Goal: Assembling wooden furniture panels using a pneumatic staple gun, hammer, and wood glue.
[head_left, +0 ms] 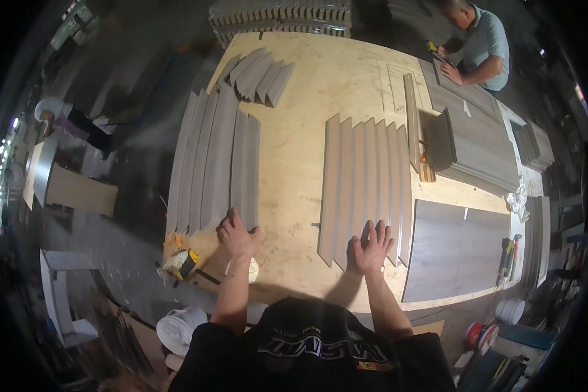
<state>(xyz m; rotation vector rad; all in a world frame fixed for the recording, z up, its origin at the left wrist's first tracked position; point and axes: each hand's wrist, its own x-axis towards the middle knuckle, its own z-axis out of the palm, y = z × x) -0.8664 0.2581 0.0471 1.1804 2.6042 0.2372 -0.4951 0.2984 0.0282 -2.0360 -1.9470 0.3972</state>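
Slant-ended, grey-edged tan strips point(366, 183) were noted side by side on the tabletop point(291, 163). The right hand point(372, 250) was spread over their near ends, the left hand point(240, 240) loosely uncurled at grey strips point(217, 157).

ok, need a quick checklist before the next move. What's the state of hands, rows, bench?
1. Left hand at near end of left grey board row: ok.
2. Right hand open at near end of tan strip row: ok.
3. Rows apart: ok.
4. Grey row's far ends flush: not ok, staggered.
5. Yellow-and-black tool apart from left forearm: ok.
6. How firmly either hand presses: cannot tell.
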